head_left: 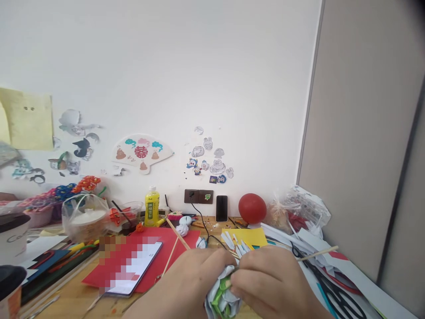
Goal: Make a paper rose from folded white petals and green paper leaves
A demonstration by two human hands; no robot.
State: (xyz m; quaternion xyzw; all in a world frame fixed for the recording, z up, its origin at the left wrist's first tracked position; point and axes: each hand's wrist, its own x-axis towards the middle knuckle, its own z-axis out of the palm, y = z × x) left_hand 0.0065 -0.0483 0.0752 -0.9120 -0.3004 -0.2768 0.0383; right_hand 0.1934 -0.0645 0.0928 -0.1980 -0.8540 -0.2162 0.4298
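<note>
At the bottom centre of the head view both my hands close around a crumpled wad of white and green paper [222,296]. My left hand [186,279] grips it from the left with curled fingers. My right hand [272,283] pinches it from the right, with the fingertips pressed into the folds. A thin wooden stick [317,254] pokes out to the right above my right hand. Small white paper strips [237,246] lie just behind the hands on a yellow sheet [245,235].
A phone [134,269] lies on red paper [166,257] to the left. Black scissors [332,288] rest among paper scraps at right. Behind stand a yellow bottle [152,207], a red balloon [252,208], another phone [222,208], a bagged bowl [85,221] and cups at the far left.
</note>
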